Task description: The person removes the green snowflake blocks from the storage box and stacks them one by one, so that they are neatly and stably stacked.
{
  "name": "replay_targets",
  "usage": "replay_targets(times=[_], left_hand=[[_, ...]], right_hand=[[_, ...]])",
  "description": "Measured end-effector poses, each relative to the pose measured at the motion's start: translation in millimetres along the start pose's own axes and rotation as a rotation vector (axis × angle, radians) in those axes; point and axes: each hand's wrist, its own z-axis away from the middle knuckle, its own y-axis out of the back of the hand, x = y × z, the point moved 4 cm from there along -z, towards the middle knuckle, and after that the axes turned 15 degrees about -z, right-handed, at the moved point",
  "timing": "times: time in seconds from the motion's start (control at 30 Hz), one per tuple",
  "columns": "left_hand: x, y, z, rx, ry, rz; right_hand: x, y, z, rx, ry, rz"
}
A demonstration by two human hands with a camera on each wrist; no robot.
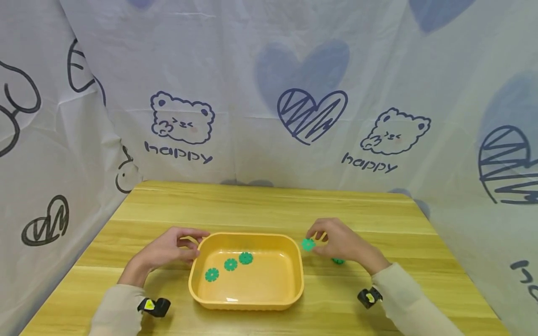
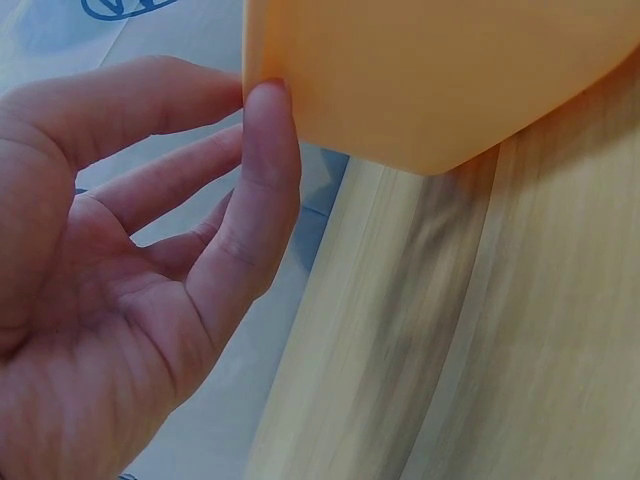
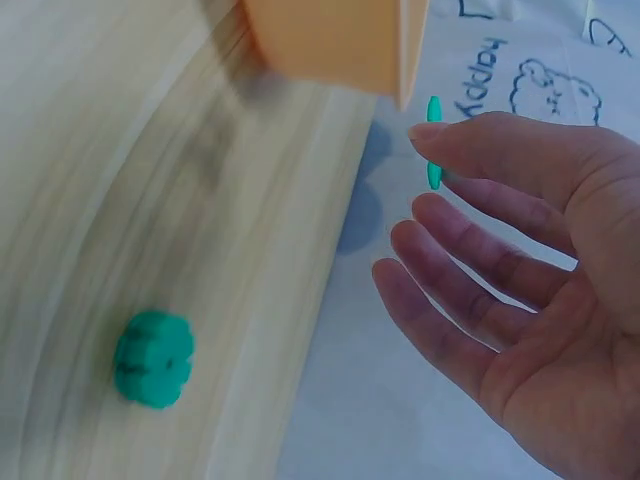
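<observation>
Low in the centre of the head view, a shallow yellow-orange plastic tray (image 1: 248,298) sits on a light wooden table (image 1: 260,205). Three flat green toothed plastic discs (image 1: 230,264) lie in a row in its left half. The left hand (image 1: 168,249) rests at the tray's upper-left corner with relaxed, gently bent fingers (image 2: 270,170); its thumb tip touches the outer wall. To the right of the tray, the right hand (image 1: 342,242) pinches a matching green disc (image 1: 308,244) between thumb and forefinger just outside the rim, its other fingers spread loosely. One more green disc piece (image 3: 153,358) lies on the table beneath that hand.
</observation>
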Motion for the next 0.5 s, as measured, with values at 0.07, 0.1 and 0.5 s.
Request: replay_targets(times=[0.07, 0.1, 0.5], left_hand=[[-0.5, -0.3, -0.2, -0.001, -0.003, 0.002], [-0.6, -0.4, -0.2, -0.003, -0.007, 0.001], [-2.3, -0.3, -0.6, 0.002, -0.005, 0.010]], right_hand=[[6.3, 2.5, 2.5, 0.007, -0.014, 0.006], [9.0, 3.8, 4.0, 0.010, -0.022, 0.005], [40.6, 15.6, 19.8, 0.030, -0.085, 0.024]])
